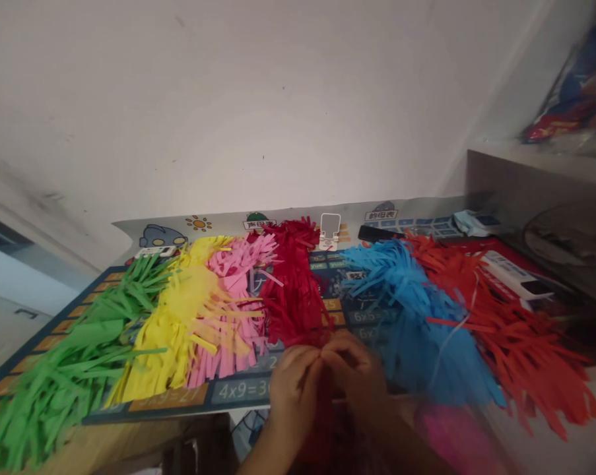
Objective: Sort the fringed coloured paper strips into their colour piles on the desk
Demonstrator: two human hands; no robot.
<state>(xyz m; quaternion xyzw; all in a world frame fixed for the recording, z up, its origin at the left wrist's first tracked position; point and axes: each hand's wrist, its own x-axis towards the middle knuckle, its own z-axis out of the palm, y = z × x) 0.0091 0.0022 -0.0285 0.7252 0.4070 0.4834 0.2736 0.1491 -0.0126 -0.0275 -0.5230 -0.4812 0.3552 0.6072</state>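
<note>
My left hand (pixel 294 379) and my right hand (pixel 354 373) meet at the front edge of the table, fingertips pinched together. Between them is dark red fringed paper (pixel 298 284); it lies in a strip back across the table, and dim red shows below my hands too. The exact part pinched is hidden by my fingers. To the left lie pink fringed paper (pixel 235 284), yellow fringed paper (pixel 179 310) and green fringed paper (pixel 84 356). On the right are blue fringed paper (pixel 416 316) and orange-red fringed paper (pixel 515 336), with a thin pale string (pixel 456 330) across them.
The table has a dark printed mat (pixel 238 389) with sums on it. A white phone stand (pixel 330 231) and a black elongated object (pixel 379 233) stand near the wall. A white-and-red box (pixel 513 274) lies at right, below a shelf (pixel 540 158). Something pink (pixel 456 435) blurs at lower right.
</note>
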